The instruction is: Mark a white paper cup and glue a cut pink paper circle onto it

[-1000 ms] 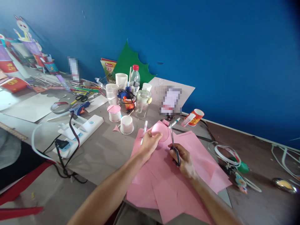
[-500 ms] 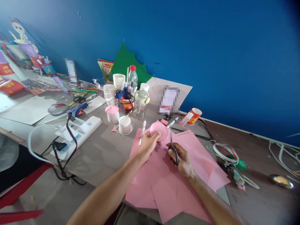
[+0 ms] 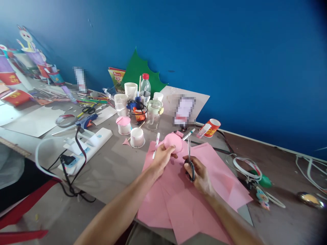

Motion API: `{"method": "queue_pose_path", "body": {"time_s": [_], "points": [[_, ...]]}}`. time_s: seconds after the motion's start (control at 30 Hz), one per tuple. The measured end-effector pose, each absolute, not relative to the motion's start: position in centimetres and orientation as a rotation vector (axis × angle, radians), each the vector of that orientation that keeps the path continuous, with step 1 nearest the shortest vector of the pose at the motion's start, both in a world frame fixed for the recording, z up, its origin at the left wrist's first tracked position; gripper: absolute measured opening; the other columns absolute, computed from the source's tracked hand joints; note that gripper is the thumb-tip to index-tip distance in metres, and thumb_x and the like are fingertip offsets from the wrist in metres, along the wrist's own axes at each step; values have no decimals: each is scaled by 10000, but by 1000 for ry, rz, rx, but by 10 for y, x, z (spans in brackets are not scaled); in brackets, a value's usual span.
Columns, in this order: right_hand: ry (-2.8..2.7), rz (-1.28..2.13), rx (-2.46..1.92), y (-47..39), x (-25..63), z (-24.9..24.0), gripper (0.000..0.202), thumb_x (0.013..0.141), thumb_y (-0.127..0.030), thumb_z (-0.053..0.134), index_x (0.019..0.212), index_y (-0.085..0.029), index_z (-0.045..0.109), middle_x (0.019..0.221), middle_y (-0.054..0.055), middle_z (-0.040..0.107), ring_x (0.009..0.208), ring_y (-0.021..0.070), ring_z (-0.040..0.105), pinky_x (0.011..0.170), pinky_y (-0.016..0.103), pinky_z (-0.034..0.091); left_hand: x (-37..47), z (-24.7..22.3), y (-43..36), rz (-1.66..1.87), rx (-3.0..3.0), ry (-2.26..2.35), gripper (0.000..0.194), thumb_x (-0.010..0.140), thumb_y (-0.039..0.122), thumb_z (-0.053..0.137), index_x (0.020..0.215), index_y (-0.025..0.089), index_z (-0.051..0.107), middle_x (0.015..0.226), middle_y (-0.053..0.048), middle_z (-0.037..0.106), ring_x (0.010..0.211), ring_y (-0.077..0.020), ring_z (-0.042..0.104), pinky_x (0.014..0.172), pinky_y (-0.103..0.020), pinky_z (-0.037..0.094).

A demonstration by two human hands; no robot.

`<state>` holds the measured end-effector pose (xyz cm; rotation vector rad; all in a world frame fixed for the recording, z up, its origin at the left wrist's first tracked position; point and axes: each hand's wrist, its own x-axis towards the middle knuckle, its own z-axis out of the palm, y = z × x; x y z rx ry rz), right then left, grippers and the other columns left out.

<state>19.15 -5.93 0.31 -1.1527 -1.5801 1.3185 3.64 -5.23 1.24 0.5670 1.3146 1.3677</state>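
Between thumb and fingers, my left hand [image 3: 163, 156] pinches a round piece of pink paper [image 3: 171, 141] above the sheets. A pair of scissors [image 3: 189, 163] with black handles is in my right hand [image 3: 200, 173], its blades pointing up just right of the round piece and apart from it. Several pink paper sheets [image 3: 194, 214] lie overlapping under both hands. A white marker [image 3: 156, 144] rests by my left hand, and another marker [image 3: 189, 134] lies beyond the scissors. To the left stand a small paper cup with a pink top [image 3: 123, 125] and an upturned white cup [image 3: 137, 137].
A glass jar [image 3: 154, 115], paper cups and a bottle [image 3: 145, 85] stand at the back. Left lie a power strip [image 3: 99, 139] with cables and a glue gun [image 3: 89, 120]. A red cup [image 3: 213, 127] and cords [image 3: 246, 168] are at right, below the blue wall [image 3: 230, 61].
The scissor blades have shifted slightly right, away from the round pink piece, which has turned a little in my left hand. The whole view has moved slightly.
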Motion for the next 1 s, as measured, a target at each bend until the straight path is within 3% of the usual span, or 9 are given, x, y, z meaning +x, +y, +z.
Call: {"method": "queue_pose_path", "body": {"time_s": [0.2, 0.37, 0.47, 0.63, 0.8, 1.0], "points": [[-1571, 1295, -1137, -60, 191, 1, 501, 785, -628, 617, 1004, -179, 573, 590, -46, 487, 489, 106, 430, 448, 242, 348, 37, 6, -48, 1439, 517, 1186, 94, 610, 210, 659, 651, 156, 594, 587, 7, 586, 610, -131, 616, 581, -225, 421], [-1567, 1272, -1092, -59, 191, 0, 470, 811, -621, 596, 999, -191, 579, 615, -20, 542, 538, 131, 477, 476, 255, 385, 37, 9, -48, 1467, 549, 1065, 180, 580, 233, 728, 688, 138, 619, 630, -1, 618, 566, -98, 566, 647, -252, 472], [-1531, 1234, -1092, -55, 191, 1, 460, 806, -612, 609, 991, -192, 583, 631, -6, 570, 559, 140, 495, 493, 260, 406, 37, 13, -50, 1448, 635, 1074, 236, 596, 254, 736, 765, 145, 613, 652, 11, 608, 543, -84, 535, 569, -226, 450], [-1328, 1177, -1121, -47, 192, 3, 491, 731, -515, 721, 1090, -231, 545, 847, 21, 626, 601, 127, 510, 490, 242, 408, 41, 16, -55, 1285, 820, 1197, 256, 649, 275, 693, 846, 166, 572, 598, 37, 537, 502, -99, 477, 404, -192, 347], [-1247, 1093, -1168, -42, 192, 3, 452, 666, -416, 769, 1021, -224, 567, 772, 0, 613, 613, 135, 533, 506, 245, 425, 48, 16, -58, 1187, 934, 1223, 175, 652, 211, 653, 757, 179, 517, 569, 56, 498, 475, -81, 443, 423, -190, 328], [-1242, 1079, -1245, -37, 197, 8, 494, 603, -402, 792, 987, -208, 549, 619, -51, 559, 540, 126, 483, 468, 240, 386, 48, 14, -60, 1177, 976, 1153, 174, 723, 326, 617, 732, 182, 519, 598, 35, 504, 529, -97, 479, 461, -197, 370]]}}
